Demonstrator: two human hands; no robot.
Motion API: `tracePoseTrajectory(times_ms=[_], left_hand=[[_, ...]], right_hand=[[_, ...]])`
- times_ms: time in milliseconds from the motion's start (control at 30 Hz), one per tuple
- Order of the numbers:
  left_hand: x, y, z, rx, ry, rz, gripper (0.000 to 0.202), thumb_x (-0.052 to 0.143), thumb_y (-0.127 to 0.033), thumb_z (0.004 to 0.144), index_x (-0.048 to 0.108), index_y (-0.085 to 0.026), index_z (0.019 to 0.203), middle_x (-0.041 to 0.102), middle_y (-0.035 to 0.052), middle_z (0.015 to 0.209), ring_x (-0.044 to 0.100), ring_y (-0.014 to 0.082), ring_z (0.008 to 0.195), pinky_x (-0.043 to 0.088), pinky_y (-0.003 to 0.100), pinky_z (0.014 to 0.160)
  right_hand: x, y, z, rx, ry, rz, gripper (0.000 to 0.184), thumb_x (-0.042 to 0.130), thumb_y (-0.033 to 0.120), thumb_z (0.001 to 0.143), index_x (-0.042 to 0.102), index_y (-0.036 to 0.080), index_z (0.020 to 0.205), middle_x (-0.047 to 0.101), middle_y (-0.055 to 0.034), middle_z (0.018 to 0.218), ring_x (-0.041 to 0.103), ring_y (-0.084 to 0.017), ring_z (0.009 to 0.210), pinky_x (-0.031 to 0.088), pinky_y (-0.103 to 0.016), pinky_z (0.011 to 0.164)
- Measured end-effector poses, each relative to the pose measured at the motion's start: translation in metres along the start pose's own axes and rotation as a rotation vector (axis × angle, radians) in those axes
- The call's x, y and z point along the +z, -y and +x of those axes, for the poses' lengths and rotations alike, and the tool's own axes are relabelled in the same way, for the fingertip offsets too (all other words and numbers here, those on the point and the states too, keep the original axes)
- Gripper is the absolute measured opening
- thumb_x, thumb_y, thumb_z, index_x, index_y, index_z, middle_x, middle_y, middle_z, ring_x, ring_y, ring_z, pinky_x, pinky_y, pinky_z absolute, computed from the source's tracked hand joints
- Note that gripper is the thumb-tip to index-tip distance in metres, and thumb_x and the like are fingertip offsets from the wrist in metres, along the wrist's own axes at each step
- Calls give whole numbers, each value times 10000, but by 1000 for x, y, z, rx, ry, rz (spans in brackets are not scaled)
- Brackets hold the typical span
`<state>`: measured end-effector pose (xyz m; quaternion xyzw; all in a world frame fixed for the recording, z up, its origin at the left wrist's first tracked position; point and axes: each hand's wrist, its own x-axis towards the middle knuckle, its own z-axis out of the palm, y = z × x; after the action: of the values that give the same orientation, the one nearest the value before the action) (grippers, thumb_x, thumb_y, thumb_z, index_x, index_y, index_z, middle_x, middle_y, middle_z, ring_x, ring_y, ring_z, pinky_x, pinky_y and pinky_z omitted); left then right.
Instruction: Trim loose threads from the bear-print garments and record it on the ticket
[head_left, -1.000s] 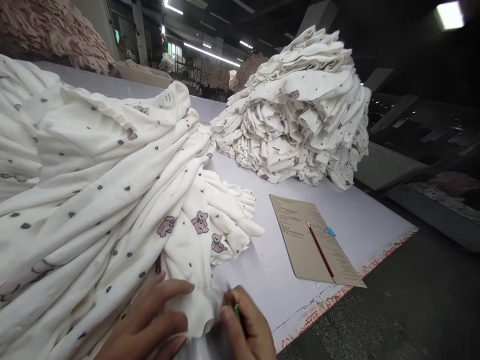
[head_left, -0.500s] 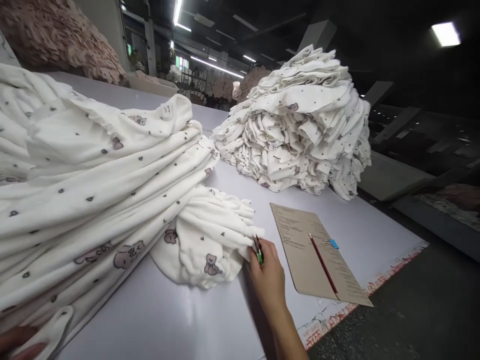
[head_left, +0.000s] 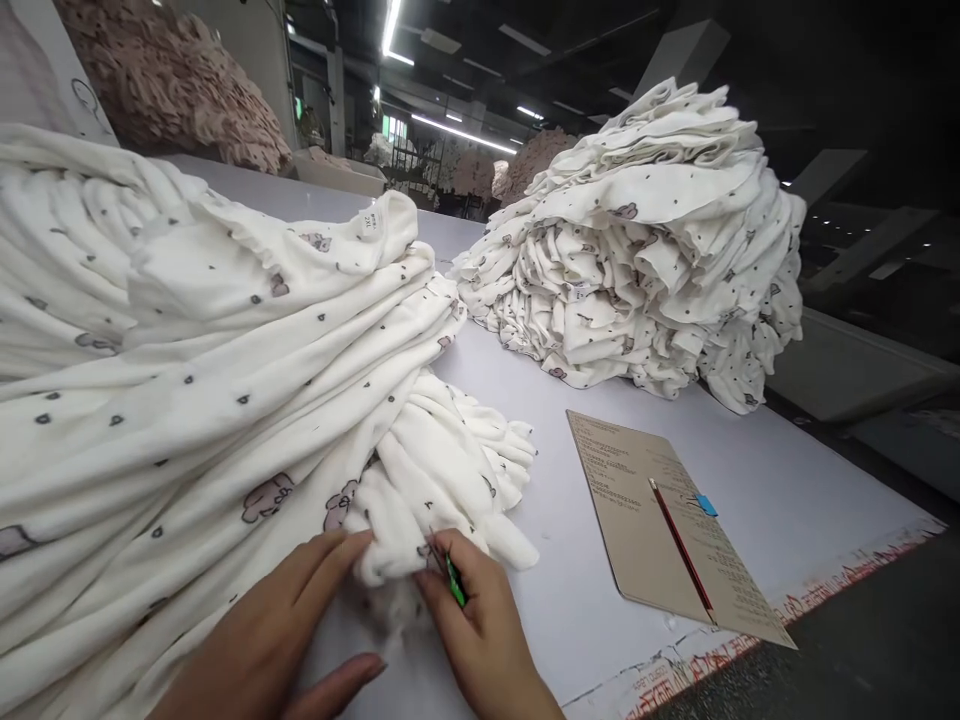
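My left hand [head_left: 270, 630] is at the lower middle, its fingers stretched against the near edge of a white fleece garment [head_left: 442, 470] with bear prints; the thumb stands apart. Opposite it, my right hand [head_left: 491, 625] is closed around small green-handled thread snips [head_left: 454, 580], with fingertips at the same cloth. A dark metal tip shows above the fingers; the rest of the tool is hidden. Left of this, a heap of matching garments [head_left: 225, 400] spreads over the table, with a white size label [head_left: 370, 224] on a collar.
A tall pile of the same garments [head_left: 637, 260] stands farther back on the white table [head_left: 517, 400]. Right of my hands lies a brown written card [head_left: 630, 530] with a dark red pencil [head_left: 679, 550] and a blue clip [head_left: 706, 505]. Pink fabric [head_left: 180, 90] is heaped at the far left.
My left hand has come in from the lower left corner, without the white strip it held, to the cloth. My right hand has moved left and nearer with the snips. The view shifted slightly.
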<state>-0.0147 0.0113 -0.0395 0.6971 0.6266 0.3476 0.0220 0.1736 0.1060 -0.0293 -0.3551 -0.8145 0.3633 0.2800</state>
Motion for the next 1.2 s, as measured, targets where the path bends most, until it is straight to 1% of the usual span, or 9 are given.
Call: tracePoseTrajectory(times_ms=[167, 300, 433, 533, 700, 867, 1033, 1100, 1200], left_hand=[[-3, -16, 24, -73, -7, -185, 301, 523, -244, 840, 546, -275, 1139, 624, 8, 1113, 601, 162, 1047, 445, 184, 920], [-16, -5, 29, -452, 95, -621, 149, 468, -270, 824, 607, -244, 868, 592, -36, 703, 574, 133, 673, 458, 172, 607], [-27, 12, 24, -774, 61, -700, 161, 448, -322, 840, 538, -223, 749, 419, -71, 536, 388, 89, 477, 340, 146, 460], [-25, 7, 16, -541, 42, -518, 107, 501, -315, 850, 547, -273, 936, 604, -43, 755, 601, 120, 692, 483, 150, 634], [3, -18, 9, -51, 106, -195, 695, 650, -248, 758, 276, -307, 1341, 559, 69, 1288, 579, 253, 1140, 506, 292, 932], [21, -11, 15, -211, 34, -194, 306, 413, -185, 868, 422, -248, 1166, 571, 75, 1171, 569, 230, 1081, 486, 329, 888], [-1, -5, 27, -541, 126, -476, 154, 448, -341, 872, 539, -226, 921, 617, 6, 816, 588, 198, 756, 485, 264, 666], [-14, -10, 27, -570, 133, -630, 190, 452, -380, 873, 567, -230, 870, 611, -12, 732, 587, 184, 711, 495, 225, 628], [-31, -19, 21, -529, -67, -488, 196, 505, -418, 841, 615, -261, 884, 650, -30, 760, 620, 180, 742, 494, 178, 603]], right_hand=[[9, 24, 0, 151, -13, 471, 368, 481, 461, 913, 545, 179, 686, 456, 21, 649, 440, -140, 640, 371, -240, 602], [10, 20, 9, 333, -57, 877, 330, 588, 475, 865, 655, 177, 741, 548, 12, 634, 516, -154, 649, 416, -257, 643], [9, 13, 14, 503, -221, 1183, 300, 655, 483, 821, 728, 206, 911, 701, -20, 745, 634, -207, 754, 476, -276, 671], [13, 16, 13, 514, -255, 1226, 278, 673, 433, 826, 731, 203, 970, 733, -30, 835, 652, -218, 841, 493, -273, 701], [27, 28, 9, 524, -232, 1273, 302, 705, 422, 799, 734, 190, 990, 742, -42, 879, 661, -234, 895, 504, -297, 756], [24, 25, 5, 580, -243, 1254, 440, 722, 468, 761, 699, 163, 1078, 731, -78, 985, 663, -258, 909, 521, -319, 749], [14, 15, 5, 545, -310, 1246, 505, 600, 502, 845, 566, 217, 1260, 680, -94, 1112, 661, -267, 892, 535, -374, 726], [15, 11, 1, 541, -258, 1092, 428, 587, 510, 847, 645, 189, 1124, 700, -98, 1011, 651, -271, 890, 517, -387, 779], [19, 9, -12, 474, -320, 683, 349, 654, 495, 797, 661, 195, 976, 675, -86, 1011, 604, -265, 994, 462, -354, 889]])
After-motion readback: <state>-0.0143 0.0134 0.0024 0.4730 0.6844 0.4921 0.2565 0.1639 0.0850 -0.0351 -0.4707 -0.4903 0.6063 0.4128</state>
